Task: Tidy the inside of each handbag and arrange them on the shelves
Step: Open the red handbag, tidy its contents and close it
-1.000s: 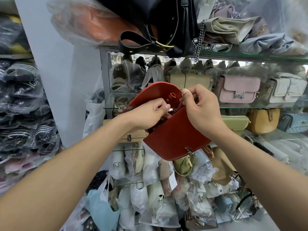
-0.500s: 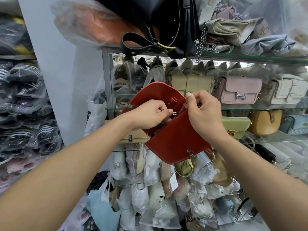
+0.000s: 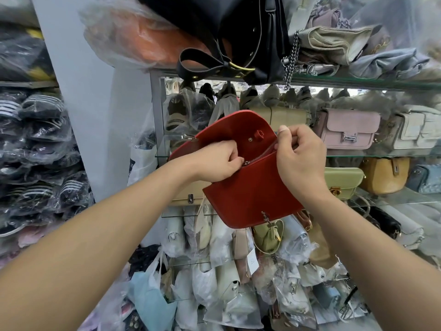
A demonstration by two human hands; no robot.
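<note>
Red handbag (image 3: 248, 197), flap (image 3: 229, 130) raised, held in mid-air before the glass shelves (image 3: 386, 155). Left hand (image 3: 214, 161) pinches the zip pull (image 3: 245, 162) with closed fingers (image 3: 235, 160); right hand (image 3: 298, 158) grips the mouth's far end, presumably tensioning the zip.

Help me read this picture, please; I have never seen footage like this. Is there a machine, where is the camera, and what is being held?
There is no machine: a person works with two bare hands. The camera sits on their head, looking forward and down, so both arms reach in from below. The left hand pinches the zip at the mouth of a red handbag. The right hand grips the other end of that opening. The flap is lifted. The bag is held in the air. Behind it, glass shelves carry a pink bag, a green bag and a yellow bag.
</note>
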